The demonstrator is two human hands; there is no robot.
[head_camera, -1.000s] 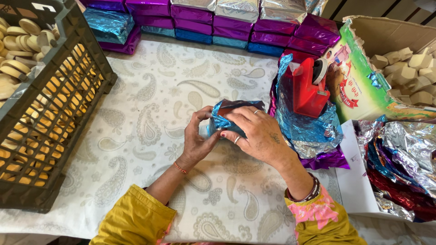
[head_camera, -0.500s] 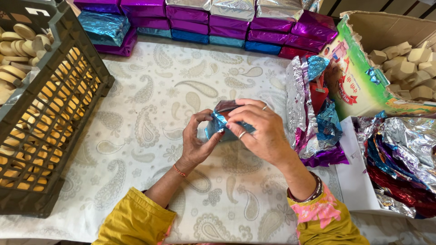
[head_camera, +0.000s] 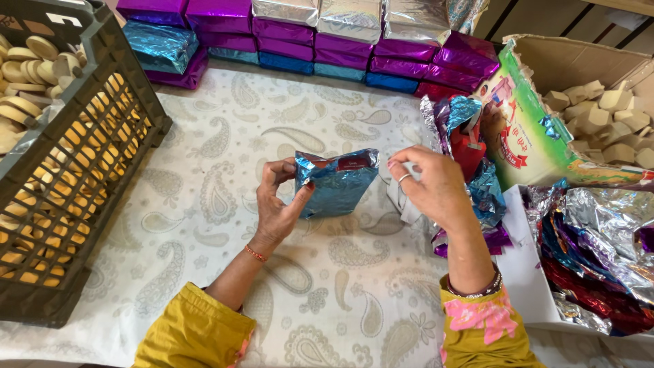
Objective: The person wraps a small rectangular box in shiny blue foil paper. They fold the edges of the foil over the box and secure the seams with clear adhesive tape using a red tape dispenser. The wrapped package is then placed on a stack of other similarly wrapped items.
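My left hand [head_camera: 278, 204] grips the left end of a flat packet wrapped in shiny blue foil [head_camera: 338, 181], held upright just above the paisley cloth [head_camera: 204, 170]. My right hand [head_camera: 432, 185] is off the packet, a little to its right, with fingers curled and a ring showing. What its fingertips pinch, if anything, I cannot tell. Just beyond it stands a red tape dispenser [head_camera: 469, 146] among loose foil sheets [head_camera: 477, 191].
A dark plastic crate [head_camera: 88, 177] of round tan pieces fills the left. Wrapped purple, blue and silver packets [head_camera: 306, 34] are stacked along the back. A cardboard box [head_camera: 545, 136] of tan blocks and a heap of foil sheets [head_camera: 599, 259] lie at the right.
Both hands were closed around the blue packet; now my right hand has come off it and moved right, while the left holds the packet up, its face showing.
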